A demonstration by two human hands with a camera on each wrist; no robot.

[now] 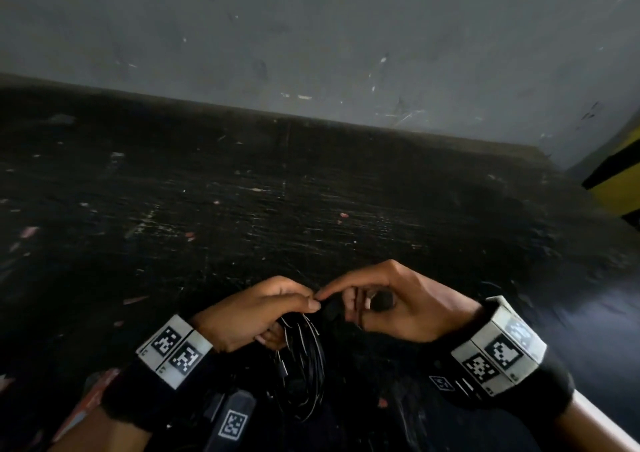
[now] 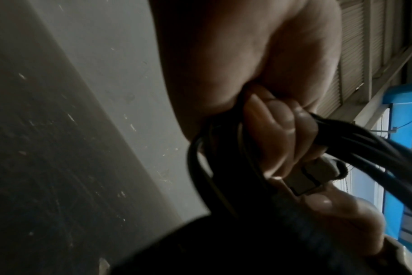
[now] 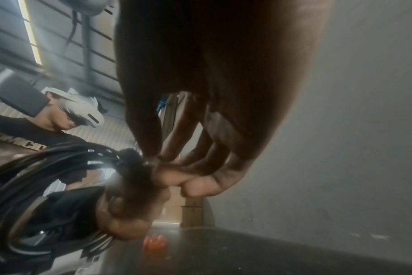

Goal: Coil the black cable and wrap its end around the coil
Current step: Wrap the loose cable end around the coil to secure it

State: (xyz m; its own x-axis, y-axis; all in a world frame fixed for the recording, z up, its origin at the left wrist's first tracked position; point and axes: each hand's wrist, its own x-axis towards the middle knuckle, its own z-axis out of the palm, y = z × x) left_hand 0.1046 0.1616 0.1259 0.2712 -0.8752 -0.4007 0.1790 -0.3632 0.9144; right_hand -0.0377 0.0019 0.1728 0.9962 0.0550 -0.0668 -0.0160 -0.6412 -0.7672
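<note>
Fingers grip the glossy, looped black cable.

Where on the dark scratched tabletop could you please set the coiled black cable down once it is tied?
The dark scratched tabletop is bare, apart from specks, between both hands and the grey wall. It is crowded near you: the left hand, right hand and coiled black cable.

Black wristbands circle both wrists, each carrying white blocks printed with black square code markers.
</note>
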